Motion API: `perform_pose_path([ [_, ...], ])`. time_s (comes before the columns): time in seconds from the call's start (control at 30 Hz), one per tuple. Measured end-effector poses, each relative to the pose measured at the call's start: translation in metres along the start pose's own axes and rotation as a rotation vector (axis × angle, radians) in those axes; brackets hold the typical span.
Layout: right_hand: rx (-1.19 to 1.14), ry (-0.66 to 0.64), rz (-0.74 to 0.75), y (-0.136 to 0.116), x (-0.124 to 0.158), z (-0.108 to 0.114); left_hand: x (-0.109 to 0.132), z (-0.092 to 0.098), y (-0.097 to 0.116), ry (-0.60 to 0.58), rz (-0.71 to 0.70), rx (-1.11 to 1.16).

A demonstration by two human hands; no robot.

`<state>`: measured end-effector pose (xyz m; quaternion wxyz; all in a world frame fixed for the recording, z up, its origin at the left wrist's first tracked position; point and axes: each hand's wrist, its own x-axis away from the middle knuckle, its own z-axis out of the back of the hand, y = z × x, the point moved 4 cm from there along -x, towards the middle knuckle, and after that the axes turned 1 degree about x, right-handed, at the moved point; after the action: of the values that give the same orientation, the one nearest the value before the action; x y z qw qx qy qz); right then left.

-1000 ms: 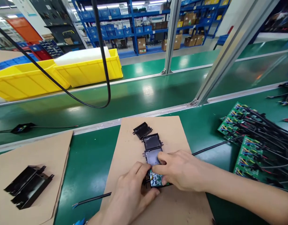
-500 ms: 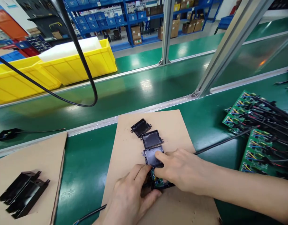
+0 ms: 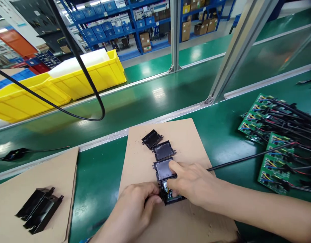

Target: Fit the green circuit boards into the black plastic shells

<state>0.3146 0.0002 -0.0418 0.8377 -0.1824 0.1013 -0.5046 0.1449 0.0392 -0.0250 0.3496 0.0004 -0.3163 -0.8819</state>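
Observation:
A green circuit board (image 3: 168, 193) sits inside a black plastic case (image 3: 172, 203) at the lower end of a row of cases on the cardboard. My right hand (image 3: 193, 180) lies over this case, its fingers curled down onto the board and case edge; its fingertips are partly hidden. At the case's left side, my left hand (image 3: 139, 204) pinches thumb and forefinger together on what appears to be the black cable (image 3: 97, 223), blurred at lower left. Another black cable (image 3: 236, 163) leaves from under my right hand. Above lie open black case halves (image 3: 163, 151).
Wired circuit boards (image 3: 277, 158) are heaped on the green bench at right. Two black case parts (image 3: 41, 209) rest on the left cardboard sheet (image 3: 63, 170). Yellow bins (image 3: 89, 72) stand behind the metal rail, and a thick black cable (image 3: 88, 72) hangs in front.
My left hand has shifted left, off the case's lower edge, and its thumb and forefinger have come together. My right hand stays over the case. The camera view has shifted slightly.

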Motion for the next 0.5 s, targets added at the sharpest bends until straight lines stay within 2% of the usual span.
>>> perform_pose_path([
  [0.13,-0.048,0.055,-0.016,0.001,0.001,-0.001,0.005,-0.012,0.007,0.318,-0.22,-0.243],
  [0.2,-0.056,0.057,-0.025,0.001,0.001,-0.001,0.011,-0.02,0.005,0.41,-0.279,-0.361],
  [0.27,-0.046,0.056,-0.019,0.001,0.0,0.0,0.015,-0.028,0.002,0.421,-0.312,-0.475],
  [0.33,-0.032,0.081,-0.007,-0.001,0.0,0.001,0.018,-0.036,0.003,0.382,-0.321,-0.629],
  [0.5,-0.003,0.152,0.044,-0.002,0.0,0.001,0.021,-0.051,0.015,0.289,-0.254,-1.054],
])
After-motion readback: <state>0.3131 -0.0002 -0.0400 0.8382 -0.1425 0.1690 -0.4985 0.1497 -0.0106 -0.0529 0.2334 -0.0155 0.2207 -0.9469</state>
